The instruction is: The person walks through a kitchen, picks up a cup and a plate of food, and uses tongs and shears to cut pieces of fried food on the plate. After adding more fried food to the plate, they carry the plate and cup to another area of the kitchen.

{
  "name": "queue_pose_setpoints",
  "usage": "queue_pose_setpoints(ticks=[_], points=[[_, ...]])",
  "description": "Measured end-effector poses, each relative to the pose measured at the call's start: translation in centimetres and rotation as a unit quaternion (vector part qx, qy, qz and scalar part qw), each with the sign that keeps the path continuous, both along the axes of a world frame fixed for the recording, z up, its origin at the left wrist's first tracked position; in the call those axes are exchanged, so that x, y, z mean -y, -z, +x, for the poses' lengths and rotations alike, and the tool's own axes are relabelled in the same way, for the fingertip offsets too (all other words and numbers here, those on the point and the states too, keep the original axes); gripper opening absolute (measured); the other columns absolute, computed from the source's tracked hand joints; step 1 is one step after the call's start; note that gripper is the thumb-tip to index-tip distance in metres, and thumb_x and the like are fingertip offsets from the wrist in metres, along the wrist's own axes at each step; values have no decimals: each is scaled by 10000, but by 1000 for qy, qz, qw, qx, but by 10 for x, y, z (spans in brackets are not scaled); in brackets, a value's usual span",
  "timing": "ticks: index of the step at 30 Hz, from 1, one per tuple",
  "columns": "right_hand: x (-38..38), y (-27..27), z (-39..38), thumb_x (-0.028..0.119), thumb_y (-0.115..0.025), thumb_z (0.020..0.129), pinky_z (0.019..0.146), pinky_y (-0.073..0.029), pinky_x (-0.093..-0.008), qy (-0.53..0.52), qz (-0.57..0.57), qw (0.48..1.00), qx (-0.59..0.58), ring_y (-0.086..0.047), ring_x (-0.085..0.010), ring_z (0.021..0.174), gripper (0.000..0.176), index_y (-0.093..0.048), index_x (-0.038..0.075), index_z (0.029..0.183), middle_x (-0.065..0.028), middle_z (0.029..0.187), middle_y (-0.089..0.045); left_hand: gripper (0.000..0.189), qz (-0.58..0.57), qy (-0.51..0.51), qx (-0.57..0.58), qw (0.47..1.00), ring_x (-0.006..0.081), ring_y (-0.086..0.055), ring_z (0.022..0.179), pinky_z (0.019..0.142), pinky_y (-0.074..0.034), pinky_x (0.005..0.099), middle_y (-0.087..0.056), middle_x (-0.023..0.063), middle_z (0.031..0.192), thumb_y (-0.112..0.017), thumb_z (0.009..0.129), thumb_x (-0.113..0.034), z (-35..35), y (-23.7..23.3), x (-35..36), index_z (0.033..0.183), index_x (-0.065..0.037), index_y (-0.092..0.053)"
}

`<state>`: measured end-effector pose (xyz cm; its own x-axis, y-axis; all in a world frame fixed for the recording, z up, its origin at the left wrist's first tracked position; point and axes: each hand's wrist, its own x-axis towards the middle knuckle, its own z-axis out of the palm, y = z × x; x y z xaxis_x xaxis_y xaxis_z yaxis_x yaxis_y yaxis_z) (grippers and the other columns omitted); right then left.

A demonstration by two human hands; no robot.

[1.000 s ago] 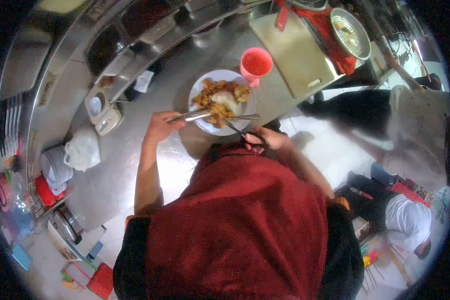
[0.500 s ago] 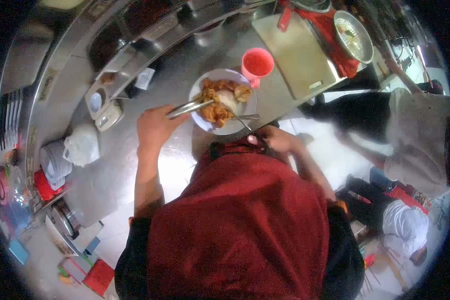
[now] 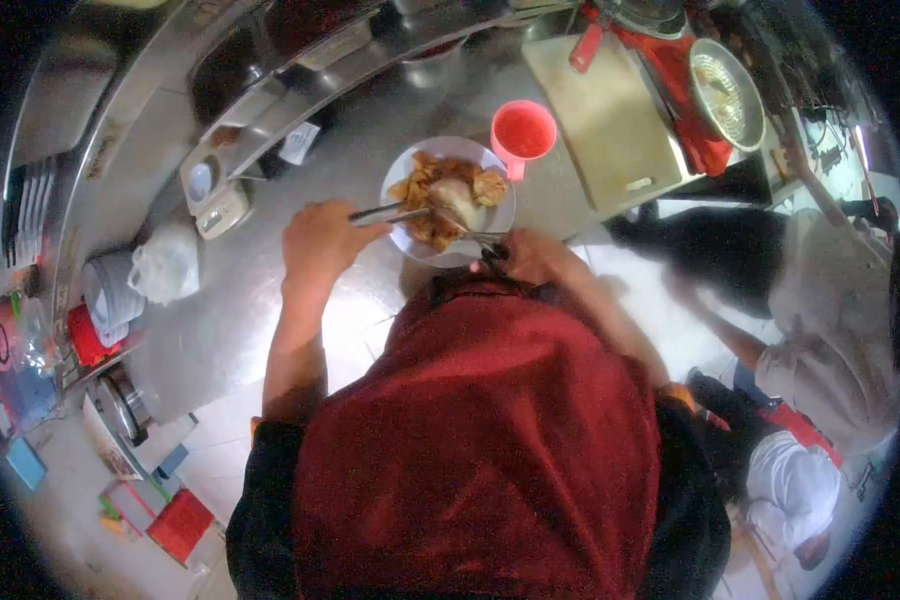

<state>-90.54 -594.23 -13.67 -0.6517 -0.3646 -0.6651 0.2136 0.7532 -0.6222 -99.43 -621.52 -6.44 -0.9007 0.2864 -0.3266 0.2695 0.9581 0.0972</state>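
Observation:
A white plate (image 3: 400,165) on the steel counter holds brown pieces of food (image 3: 425,232) around a pale mound (image 3: 453,200). My left hand (image 3: 322,240), at the plate's left side, is closed on metal tongs (image 3: 378,212) that reach over the food. My right hand (image 3: 526,258) is closed on dark-handled scissors (image 3: 492,248) at the plate's lower right edge, their blades pointing over the plate. A pink cup (image 3: 524,132) with red contents stands just beyond the plate's upper right rim.
A cutting board (image 3: 605,125) lies at the upper right, with a metal strainer bowl (image 3: 727,95) beyond it. A scale (image 3: 220,208), a plastic bag (image 3: 165,265) and stacked bowls (image 3: 110,295) are at left. Two other people are at right.
My right hand has moved up toward the plate with the scissors. The tongs in my left hand now look more spread and lie flatter across the food. The view has shifted slightly.

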Motion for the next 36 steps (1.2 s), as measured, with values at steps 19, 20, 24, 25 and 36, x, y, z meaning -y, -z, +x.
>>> queue_pose_setpoints(ticks=[19, 20, 24, 25, 36], points=[[0, 8, -14, 685, -552, 811, 780, -485, -450, 2, -35, 998, -43, -643, -395, 865, 713, -688, -5, 925, -273, 880, -651, 437, 65, -65, 48, 995, 334, -654, 712, 704, -510, 431, -667, 121, 741, -716, 729, -550, 11, 2, -2, 818, -122, -719], [1, 22, -15, 694, -564, 801, 734, -488, -444, -3, -38, 998, -56, -659, -381, 799, 740, -693, -32, 863, -281, 814, -648, 434, 72, -58, 36, 995, 328, -654, 703, 695, -511, 423, -667, 120, 734, -716, 733, -543, 12, 3, -1, 823, -118, -721], [9, -34, -29, 642, -571, 835, 721, -488, -436, -29, 0, 999, -18, -646, -350, 747, 690, -695, -37, 867, -268, 800, -659, 426, 114, -90, 18, 989, 306, -653, 670, 654, -507, 404, -659, 118, 699, -725, 741, -515, 16, -8, 5, 827, -98, -724], [-4, 39, -11, 641, -510, 857, 806, -488, -484, 6, -11, 997, -80, -624, -446, 934, 633, -701, 47, 960, -288, 927, -653, 426, 115, -94, 17, 989, 306, -653, 670, 654, -507, 404, -659, 118, 699, -725, 741, -515, 18, -8, 9, 827, -98, -724], [-26, -52, -6, 706, -537, 807, 778, -511, -457, -69, 79, 988, 112, -678, -374, 824, 696, -719, 52, 960, -240, 856, -685, 478, 192, -238, 61, 950, 145, -478, 432, 435, -377, 317, -536, 56, 492, -712, 794, -518, 85, 45, 83, 668, -58, -691]])
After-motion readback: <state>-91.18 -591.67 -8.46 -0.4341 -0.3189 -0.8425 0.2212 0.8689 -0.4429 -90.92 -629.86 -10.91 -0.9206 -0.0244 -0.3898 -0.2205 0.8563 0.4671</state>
